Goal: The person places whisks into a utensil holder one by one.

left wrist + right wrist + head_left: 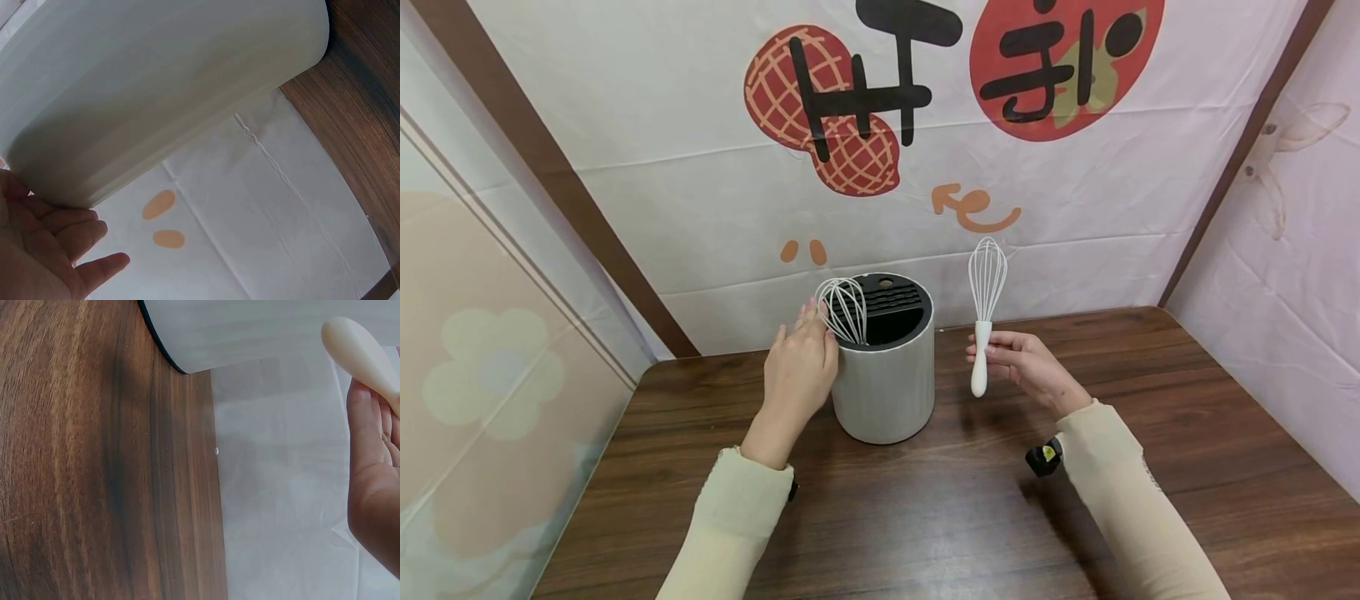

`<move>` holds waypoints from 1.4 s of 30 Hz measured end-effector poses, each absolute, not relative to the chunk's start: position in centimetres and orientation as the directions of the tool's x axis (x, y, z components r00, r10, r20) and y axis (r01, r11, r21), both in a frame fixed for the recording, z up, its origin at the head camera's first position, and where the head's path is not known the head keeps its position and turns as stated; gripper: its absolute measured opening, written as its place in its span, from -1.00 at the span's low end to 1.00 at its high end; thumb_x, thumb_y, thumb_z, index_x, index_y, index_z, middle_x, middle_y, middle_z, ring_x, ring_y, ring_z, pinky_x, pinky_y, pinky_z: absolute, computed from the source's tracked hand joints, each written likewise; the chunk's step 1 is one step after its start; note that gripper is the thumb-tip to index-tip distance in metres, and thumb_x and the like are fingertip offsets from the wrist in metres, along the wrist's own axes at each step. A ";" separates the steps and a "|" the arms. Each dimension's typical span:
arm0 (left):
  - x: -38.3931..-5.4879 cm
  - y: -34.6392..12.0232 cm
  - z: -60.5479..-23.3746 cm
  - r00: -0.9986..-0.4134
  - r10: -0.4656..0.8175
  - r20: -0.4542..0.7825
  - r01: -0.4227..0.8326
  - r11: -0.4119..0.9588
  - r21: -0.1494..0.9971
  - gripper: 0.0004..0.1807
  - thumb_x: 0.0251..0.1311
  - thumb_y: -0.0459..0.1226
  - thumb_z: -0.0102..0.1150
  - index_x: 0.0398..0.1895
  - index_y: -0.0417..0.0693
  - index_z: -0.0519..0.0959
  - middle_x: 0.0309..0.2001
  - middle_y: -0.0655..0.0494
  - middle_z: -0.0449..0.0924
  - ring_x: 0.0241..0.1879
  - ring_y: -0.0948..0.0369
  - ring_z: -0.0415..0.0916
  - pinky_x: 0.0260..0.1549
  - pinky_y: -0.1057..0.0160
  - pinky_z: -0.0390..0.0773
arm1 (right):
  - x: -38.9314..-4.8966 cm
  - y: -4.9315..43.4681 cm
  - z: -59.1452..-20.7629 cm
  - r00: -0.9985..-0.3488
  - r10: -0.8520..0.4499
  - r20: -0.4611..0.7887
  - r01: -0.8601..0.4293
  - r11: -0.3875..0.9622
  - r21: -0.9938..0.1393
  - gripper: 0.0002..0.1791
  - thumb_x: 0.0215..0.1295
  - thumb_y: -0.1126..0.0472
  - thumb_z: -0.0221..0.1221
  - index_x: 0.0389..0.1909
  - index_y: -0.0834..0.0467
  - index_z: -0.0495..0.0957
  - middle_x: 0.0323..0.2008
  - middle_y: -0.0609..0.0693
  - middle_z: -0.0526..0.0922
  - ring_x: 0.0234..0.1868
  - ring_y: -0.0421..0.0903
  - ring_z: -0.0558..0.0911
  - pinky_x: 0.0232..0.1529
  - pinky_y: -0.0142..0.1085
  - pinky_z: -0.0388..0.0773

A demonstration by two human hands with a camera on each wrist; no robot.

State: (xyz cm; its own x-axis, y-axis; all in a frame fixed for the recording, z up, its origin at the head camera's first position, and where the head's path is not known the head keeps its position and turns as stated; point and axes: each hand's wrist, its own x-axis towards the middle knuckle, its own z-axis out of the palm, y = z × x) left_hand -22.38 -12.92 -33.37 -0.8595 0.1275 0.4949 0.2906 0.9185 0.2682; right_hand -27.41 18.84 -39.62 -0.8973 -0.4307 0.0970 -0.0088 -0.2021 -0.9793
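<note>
We log our right hand (1030, 367) pinching one whisk (982, 354) at three o'clock of the holder (887, 396), our left hand (799, 358), fingers loosely extended, touching its nine; likely mid-loading, next calling for a handle-down carry.

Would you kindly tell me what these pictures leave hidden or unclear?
Head view: the handle of the upright whisk in the holder, hidden by the holder's wall.
Right wrist view: the wires of the held whisk, cut off by the right edge.
Left wrist view: part of the left hand, cut off at left.
</note>
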 end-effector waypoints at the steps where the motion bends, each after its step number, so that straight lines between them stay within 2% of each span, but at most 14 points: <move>1: -22.4 -12.9 -33.4 -0.859 0.127 0.496 0.291 0.918 0.269 -0.49 0.37 -0.23 -0.28 0.28 -0.35 0.31 0.29 -0.19 0.25 0.30 -0.02 0.24 0.23 -0.15 0.19 | -27.4 18.8 -39.6 -0.897 -0.432 0.099 -0.008 -0.207 -0.978 -0.72 0.36 0.40 0.02 0.05 0.39 0.44 -0.05 0.15 0.63 0.01 -0.01 0.61 -0.04 -0.23 0.55; 3: -22.4 -12.9 -33.4 -0.856 0.128 0.501 0.294 0.918 0.268 -0.51 0.37 -0.24 -0.29 0.20 -0.37 0.42 0.29 -0.19 0.27 0.29 -0.02 0.25 0.22 -0.15 0.20 | -27.3 18.8 -39.4 -0.897 -0.431 0.100 -0.005 -0.216 -0.976 -0.75 0.35 0.40 0.03 0.01 0.34 0.48 -0.04 0.18 0.62 0.00 -0.01 0.62 -0.05 -0.24 0.56; 6: -22.3 -12.9 -33.4 -0.850 0.130 0.511 0.299 0.917 0.265 -0.56 0.36 -0.24 -0.28 -0.04 -0.38 0.55 0.28 -0.20 0.28 0.27 -0.03 0.27 0.20 -0.16 0.22 | -27.2 18.7 -39.2 -0.900 -0.426 0.092 0.000 -0.212 -0.977 -0.75 0.35 0.38 0.04 0.01 0.35 0.48 -0.02 0.22 0.60 0.01 0.00 0.61 -0.04 -0.23 0.56; 8: -22.3 -12.9 -33.4 -0.847 0.130 0.515 0.302 0.916 0.265 -0.58 0.36 -0.25 -0.28 -0.20 -0.37 0.56 0.28 -0.20 0.28 0.27 -0.03 0.28 0.20 -0.17 0.22 | -27.1 18.7 -39.1 -0.901 -0.425 0.085 0.003 -0.203 -0.979 -0.71 0.36 0.38 0.04 0.05 0.39 0.44 0.01 0.25 0.58 0.01 -0.01 0.61 -0.03 -0.22 0.55; 10: -22.3 -12.9 -33.4 -0.848 0.131 0.514 0.301 0.916 0.264 -0.59 0.36 -0.25 -0.28 -0.23 -0.37 0.56 0.28 -0.20 0.29 0.27 -0.03 0.28 0.20 -0.17 0.22 | -27.1 18.6 -38.9 -0.902 -0.424 0.080 0.004 -0.193 -0.981 -0.67 0.36 0.37 0.04 0.09 0.42 0.41 0.01 0.23 0.58 0.00 -0.04 0.62 -0.02 -0.22 0.54; 15: -22.3 -12.9 -33.3 -0.850 0.130 0.510 0.297 0.918 0.261 -0.57 0.36 -0.24 -0.28 -0.14 -0.37 0.56 0.28 -0.20 0.28 0.27 -0.02 0.27 0.20 -0.16 0.23 | -26.9 18.4 -38.5 -0.901 -0.426 0.079 0.002 -0.186 -0.983 -0.65 0.37 0.37 0.03 0.12 0.45 0.38 -0.03 0.17 0.61 -0.03 -0.08 0.63 -0.01 -0.22 0.54; 23: -22.2 -12.9 -33.3 -0.853 0.127 0.505 0.297 0.916 0.270 -0.58 0.37 -0.24 -0.28 -0.21 -0.37 0.56 0.28 -0.19 0.28 0.28 -0.02 0.27 0.20 -0.16 0.22 | -26.7 18.2 -37.9 -0.897 -0.433 0.084 -0.002 -0.187 -0.982 -0.68 0.37 0.39 0.01 0.09 0.42 0.41 -0.04 0.17 0.61 -0.04 -0.09 0.63 0.01 -0.21 0.52; 28: -22.2 -12.9 -33.3 -0.853 0.128 0.506 0.297 0.916 0.268 -0.58 0.36 -0.24 -0.28 -0.19 -0.37 0.56 0.28 -0.19 0.28 0.28 -0.02 0.27 0.20 -0.16 0.23 | -26.7 18.1 -37.8 -0.889 -0.445 0.103 -0.021 -0.186 -0.982 -0.61 0.37 0.39 0.01 0.14 0.52 0.33 -0.04 0.16 0.61 -0.03 -0.08 0.63 0.00 -0.23 0.53; 36: -22.3 -12.9 -33.4 -0.852 0.127 0.508 0.297 0.917 0.268 -0.53 0.36 -0.24 -0.28 0.13 -0.39 0.46 0.29 -0.19 0.28 0.28 -0.02 0.26 0.20 -0.16 0.22 | -26.5 17.8 -37.5 -0.888 -0.445 0.119 -0.038 -0.186 -0.982 -0.62 0.36 0.42 0.00 0.13 0.55 0.31 -0.04 0.16 0.61 -0.03 -0.07 0.63 0.00 -0.22 0.53; 42: -22.3 -12.9 -33.5 -0.846 0.124 0.519 0.301 0.914 0.273 -0.50 0.36 -0.25 -0.28 0.26 -0.36 0.35 0.28 -0.19 0.28 0.28 -0.03 0.27 0.20 -0.16 0.23 | -26.5 17.6 -37.0 -0.881 -0.455 0.129 -0.044 -0.192 -0.980 -0.61 0.35 0.43 0.01 0.14 0.54 0.32 -0.05 0.17 0.62 0.03 0.02 0.60 0.00 -0.19 0.53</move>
State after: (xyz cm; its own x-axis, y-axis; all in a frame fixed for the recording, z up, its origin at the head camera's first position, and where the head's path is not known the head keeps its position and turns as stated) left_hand -22.27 -12.89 -33.45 -0.8458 0.1236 0.5190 0.3008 0.9139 0.2726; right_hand -26.47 17.60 -37.03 -0.8810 -0.4553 0.1286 -0.0437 -0.1925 -0.9803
